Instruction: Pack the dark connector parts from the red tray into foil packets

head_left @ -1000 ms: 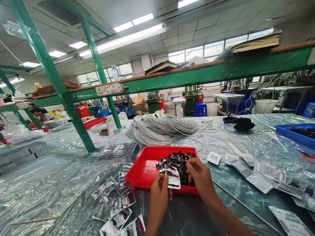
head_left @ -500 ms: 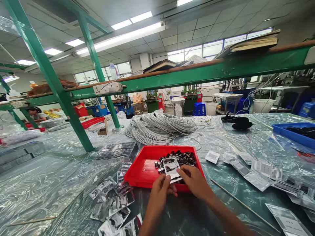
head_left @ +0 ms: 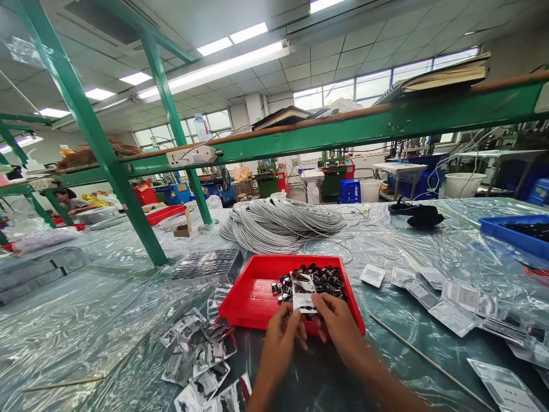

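Observation:
Both my hands hold one small silver-and-clear plastic pouch (head_left: 303, 292) over the front of a red tray (head_left: 253, 290). My left hand (head_left: 281, 337) pinches its lower left corner, and my right hand (head_left: 338, 320) grips its lower right edge. Whether anything is inside the pouch, I cannot make out. Behind it in the tray lies a heap of small black parts (head_left: 330, 280) with shiny ends. Left of the tray, a loose pile of filled pouches (head_left: 210, 355) spreads over the table.
A big coil of grey cable (head_left: 278, 223) lies behind the tray. More flat pouches (head_left: 454, 315) and a thin stick (head_left: 429, 360) are to the right, with a blue tray (head_left: 514, 237) beyond. A green shelf frame (head_left: 274, 143) crosses above the table. Someone sits far left.
The pouch has turned a little more upright in my hands. My right hand has shifted slightly right, and the whole view has moved slightly.

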`<state>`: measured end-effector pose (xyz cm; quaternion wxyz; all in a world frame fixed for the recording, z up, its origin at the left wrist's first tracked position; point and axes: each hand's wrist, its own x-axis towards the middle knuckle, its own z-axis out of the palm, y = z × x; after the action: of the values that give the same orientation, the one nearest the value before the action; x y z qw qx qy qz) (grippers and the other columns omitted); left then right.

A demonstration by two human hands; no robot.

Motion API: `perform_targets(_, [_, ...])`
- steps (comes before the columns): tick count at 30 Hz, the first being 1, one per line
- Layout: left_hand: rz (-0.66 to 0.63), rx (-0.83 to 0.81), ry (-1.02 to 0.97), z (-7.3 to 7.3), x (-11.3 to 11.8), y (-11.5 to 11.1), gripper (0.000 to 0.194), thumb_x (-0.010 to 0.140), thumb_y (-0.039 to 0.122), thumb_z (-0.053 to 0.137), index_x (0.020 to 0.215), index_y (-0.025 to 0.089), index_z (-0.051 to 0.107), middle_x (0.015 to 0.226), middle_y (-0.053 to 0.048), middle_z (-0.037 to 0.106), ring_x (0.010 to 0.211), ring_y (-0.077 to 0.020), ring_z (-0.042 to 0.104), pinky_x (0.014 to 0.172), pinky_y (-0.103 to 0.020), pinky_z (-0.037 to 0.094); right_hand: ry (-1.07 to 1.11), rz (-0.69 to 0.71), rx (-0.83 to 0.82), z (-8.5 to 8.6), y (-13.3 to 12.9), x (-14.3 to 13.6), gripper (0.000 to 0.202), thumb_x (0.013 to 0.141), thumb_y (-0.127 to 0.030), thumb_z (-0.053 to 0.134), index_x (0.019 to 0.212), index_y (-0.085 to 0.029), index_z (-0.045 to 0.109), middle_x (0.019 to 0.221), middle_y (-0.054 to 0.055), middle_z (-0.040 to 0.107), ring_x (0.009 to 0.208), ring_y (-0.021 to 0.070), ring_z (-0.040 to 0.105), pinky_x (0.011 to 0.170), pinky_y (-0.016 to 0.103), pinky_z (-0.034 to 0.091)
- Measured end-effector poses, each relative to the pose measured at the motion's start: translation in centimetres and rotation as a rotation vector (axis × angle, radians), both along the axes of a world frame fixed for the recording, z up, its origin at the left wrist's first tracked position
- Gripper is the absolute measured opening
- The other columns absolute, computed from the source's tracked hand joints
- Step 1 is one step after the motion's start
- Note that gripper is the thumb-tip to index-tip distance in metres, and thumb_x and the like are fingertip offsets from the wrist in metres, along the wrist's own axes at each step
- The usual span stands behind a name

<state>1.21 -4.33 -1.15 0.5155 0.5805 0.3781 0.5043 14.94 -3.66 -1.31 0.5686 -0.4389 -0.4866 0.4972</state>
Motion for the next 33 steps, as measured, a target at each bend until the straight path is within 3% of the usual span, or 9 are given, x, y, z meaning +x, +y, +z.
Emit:
perform_targets(4, [-0.002, -0.001, 0.001, 0.0, -0.1, 0.1, 0.033, 0.086, 0.052, 0.057, 0.083, 0.018, 0.056, 0.058, 0.004, 0.057, 0.048, -0.0132, 0.056, 0.051, -0.025, 0.049, -0.069, -0.066, 0.07, -0.2, -0.2, -0.3, 0.041, 0.089, -0.058, 0.054, 0.077, -0.019, 0.057, 0.054, -0.005, 0.052, 0.038, 0.0098, 0.047, 0.039, 0.023, 0.038])
perform_targets(11, [-0.008, -0.03, -0.1, 0.0, -0.2, 0.3, 0.02, 0.085, 0.039, 0.054, 0.084, 0.019, 0.056, 0.053, 0.005, 0.059, 0.042, -0.0124, 0.054, 0.048, -0.024, 0.047, -0.097, -0.033, 0.108, -0.3, -1.1, -1.1, 0.038, 0.09, -0.056, 0.053, 0.078, -0.02, 0.056, 0.055, -0.004, 0.055, 0.041, 0.0131, 0.053, 0.042, 0.025, 0.043])
perform_targets(14, [0.012, -0.075, -0.139, -0.3, -0.1, 0.3, 0.021, 0.081, 0.04, 0.055, 0.083, 0.019, 0.056, 0.051, 0.005, 0.058, 0.038, -0.0123, 0.052, 0.04, -0.022, 0.043, 0.025, 0.038, 0.029, -0.2, -1.1, -1.4, 0.039, 0.087, -0.058, 0.055, 0.076, -0.02, 0.056, 0.053, -0.005, 0.051, 0.041, 0.0126, 0.051, 0.04, 0.024, 0.041])
perform_targets(17, [0.04, -0.086, -0.129, -0.6, 0.1, 0.3, 0.023, 0.08, 0.042, 0.055, 0.078, 0.02, 0.056, 0.049, 0.006, 0.056, 0.035, -0.0109, 0.047, 0.034, -0.021, 0.039, 0.142, 0.223, -0.132, 0.2, -1.0, -1.3, 0.043, 0.083, -0.06, 0.056, 0.072, -0.019, 0.055, 0.055, -0.004, 0.051, 0.044, 0.0119, 0.048, 0.04, 0.024, 0.039])
perform_targets(19, [0.074, -0.075, -0.099, -0.7, 0.2, 0.3, 0.023, 0.08, 0.042, 0.055, 0.072, 0.021, 0.052, 0.046, 0.007, 0.052, 0.033, -0.0097, 0.043, 0.032, -0.02, 0.037, 0.045, 0.243, -0.191, 0.6, -0.9, -0.9, 0.042, 0.082, -0.06, 0.055, 0.073, -0.019, 0.055, 0.058, -0.002, 0.051, 0.046, 0.0124, 0.046, 0.041, 0.024, 0.039])
perform_targets(22, [0.154, -0.064, -0.049, -0.7, 0.2, 0.2, 0.024, 0.08, 0.041, 0.056, 0.068, 0.022, 0.046, 0.043, 0.009, 0.046, 0.033, -0.0092, 0.04, 0.033, -0.019, 0.036, -0.305, -0.06, 0.034, 1.1, -0.8, -0.1, 0.029, 0.082, -0.048, 0.061, 0.085, -0.019, 0.057, 0.069, 0.0, 0.055, 0.057, 0.0152, 0.051, 0.052, 0.027, 0.044])
perform_targets(24, [0.181, -0.048, -0.018, -0.5, 0.1, 0.1, 0.024, 0.08, 0.04, 0.057, 0.067, 0.023, 0.045, 0.043, 0.01, 0.044, 0.033, -0.0092, 0.04, 0.034, -0.019, 0.036, -0.49, -0.145, 0.257, 1.5, -0.9, 0.4, 0.023, 0.081, -0.038, 0.066, 0.093, -0.021, 0.057, 0.081, 0.001, 0.058, 0.068, 0.0165, 0.054, 0.062, 0.028, 0.045])
perform_targets(28, [0.037, 0.013, 0.072, 0.2, -0.6, -0.2, 0.025, 0.083, 0.043, 0.056, 0.071, 0.022, 0.048, 0.047, 0.007, 0.049, 0.038, -0.0107, 0.045, 0.039, -0.02, 0.038, -0.618, 0.063, 0.375, 2.2, -0.8, 1.7, 0.019, 0.084, -0.037, 0.066, 0.087, -0.022, 0.054, 0.08, -0.002, 0.058, 0.07, 0.0156, 0.053, 0.063, 0.026, 0.043])
perform_targets(33, [-0.06, 0.081, 0.17, 0.9, -1.3, -0.6, 0.026, 0.085, 0.045, 0.056, 0.074, 0.021, 0.056, 0.062, 0.002, 0.054, 0.048, -0.0126, 0.05, 0.044, -0.021, 0.039, -0.817, 0.145, 0.515, 1.9, -0.8, 2.9, 0.011, 0.089, -0.032, 0.06, 0.091, -0.022, 0.057, 0.082, 0.001, 0.063, 0.071, 0.0166, 0.059, 0.065, 0.026, 0.044])
